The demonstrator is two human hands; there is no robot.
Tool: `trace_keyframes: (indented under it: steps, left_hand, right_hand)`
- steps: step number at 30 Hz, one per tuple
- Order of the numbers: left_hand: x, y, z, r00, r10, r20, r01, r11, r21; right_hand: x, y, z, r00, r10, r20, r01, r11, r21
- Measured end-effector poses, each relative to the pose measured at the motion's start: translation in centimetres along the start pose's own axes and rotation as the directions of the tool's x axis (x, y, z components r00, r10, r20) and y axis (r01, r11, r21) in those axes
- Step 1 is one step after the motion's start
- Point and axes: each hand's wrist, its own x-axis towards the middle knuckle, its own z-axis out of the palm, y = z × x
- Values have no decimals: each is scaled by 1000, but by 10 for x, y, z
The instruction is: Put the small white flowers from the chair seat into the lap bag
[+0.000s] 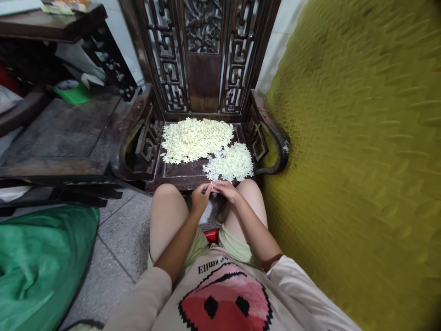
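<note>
My left hand (200, 196) and my right hand (225, 189) meet fingertip to fingertip between my knees, at the front edge of a dark carved wooden chair (203, 69). Both pinch a tiny pale piece, too small to name. On the chair seat lie two heaps of small flower-shaped pieces: a larger cream-yellow heap (195, 138) at the back left and a smaller white heap (230, 162) at the front right, just beyond my hands.
A yellow-green woven fabric (361, 161) fills the right side. A dark low wooden table (62, 133) stands to the left, with a green object (72, 91) behind it. A green cloth bundle (41, 266) lies on the tiled floor (120, 239). A red stool (212, 235) shows under me.
</note>
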Motion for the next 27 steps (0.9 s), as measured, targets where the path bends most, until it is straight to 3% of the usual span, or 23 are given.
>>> trace_keyframes:
  steps: [7,11,21,27]
  left_hand:
    - [6,-3,2,983,-167,71,181,940,-289]
    - [8,-3,2,975,-198,97,220,899,-379]
    - [8,-1,1,982,-175,77,191,916,-352]
    - [6,-2,1,993,-110,42,116,975,-188]
  right_hand:
    - [3,4,-4,1000,-4,-10,4,1000,20]
    - [5,5,-5,1000,3,-5,-3,1000,10]
    - [6,6,-6,1000,0,3,0,1000,27]
    - [6,6,-6,1000,-13,12,13,1000,4]
